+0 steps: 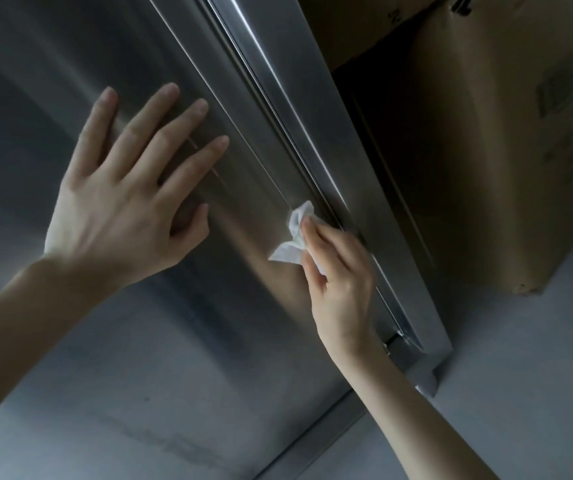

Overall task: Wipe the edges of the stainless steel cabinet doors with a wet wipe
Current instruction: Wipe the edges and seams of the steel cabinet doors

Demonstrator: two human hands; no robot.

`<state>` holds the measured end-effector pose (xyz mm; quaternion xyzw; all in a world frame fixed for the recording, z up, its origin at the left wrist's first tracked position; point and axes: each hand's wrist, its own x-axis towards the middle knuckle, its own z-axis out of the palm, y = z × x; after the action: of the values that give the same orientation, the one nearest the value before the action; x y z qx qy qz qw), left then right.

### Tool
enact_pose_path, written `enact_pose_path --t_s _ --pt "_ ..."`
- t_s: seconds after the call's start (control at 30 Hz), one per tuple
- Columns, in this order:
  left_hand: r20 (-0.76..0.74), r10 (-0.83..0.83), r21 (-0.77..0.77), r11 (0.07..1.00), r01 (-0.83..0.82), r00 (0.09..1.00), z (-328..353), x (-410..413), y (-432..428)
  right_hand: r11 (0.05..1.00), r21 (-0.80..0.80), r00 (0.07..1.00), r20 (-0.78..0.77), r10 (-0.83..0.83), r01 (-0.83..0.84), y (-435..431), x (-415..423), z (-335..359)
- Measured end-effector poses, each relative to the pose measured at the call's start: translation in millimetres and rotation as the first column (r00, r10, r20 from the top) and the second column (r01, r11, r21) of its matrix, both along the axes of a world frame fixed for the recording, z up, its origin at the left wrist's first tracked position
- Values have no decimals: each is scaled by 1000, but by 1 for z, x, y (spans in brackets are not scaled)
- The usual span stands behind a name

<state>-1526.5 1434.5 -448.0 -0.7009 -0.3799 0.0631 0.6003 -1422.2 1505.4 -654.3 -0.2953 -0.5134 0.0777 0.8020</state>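
Stainless steel cabinet door (53,81) filled the left and centre, its inside hidden. Cardboard box (503,150) stood on the floor (520,393) just right of the cabinet, contents not visible.

Left hand (118,209) lay flat on the door face, fingers (160,112) straight and spread, holding nothing; its forearm ran off lower left. Right hand (340,282) sat lower, at the door edge (271,109), fingers curled and pinching a crumpled white wet wipe (295,233) against the metal beside the seam. The wipe stuck out above and left of the fingertips. The right forearm ran to the lower right.
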Motion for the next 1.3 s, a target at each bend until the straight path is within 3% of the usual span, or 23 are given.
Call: enact_pose_path --t_s 0.13,0.23,0.33,0.57,0.7,0.8,0.93,1.1,1.2,1.3 --pt "100 -2 -43 999 6 995 -38 7 -3 998 54 999 31 31 -33 0 3 -5" --pt "105 60 -128 991 -47 993 -106 3 -13 999 9 997 71 41 -42 -3 7 -47" --pt "164 117 -95 990 -103 979 -145 -3 -19 996 -58 995 77 71 -66 -10 12 -90" --pt "236 69 -1 998 -70 969 -154 -1 -18 995 -90 998 -34 49 -52 -10 0 -63" --pt "235 64 -12 998 -64 970 -155 0 -18 984 -150 992 -95 77 -91 -19 -4 -114" --pt "249 46 -4 999 -47 968 -154 0 -18 968 -231 995 -47 91 -99 -23 6 -146" --pt "332 19 -45 999 -5 943 -179 8 -16 951 -293 995 -47 89 -99 -24 6 -132" --pt "338 120 -144 987 -75 934 -239 6 -23 951 -291 994 -5 106 -102 -26 7 -165" --pt "382 126 -114 990 -89 915 -256 7 -23 940 -335 994 70 88 -60 -29 14 -180" --pt "438 105 -58 994 -88 893 -265 12 -20 942 -330 996 51 76 -55 -28 13 -161"
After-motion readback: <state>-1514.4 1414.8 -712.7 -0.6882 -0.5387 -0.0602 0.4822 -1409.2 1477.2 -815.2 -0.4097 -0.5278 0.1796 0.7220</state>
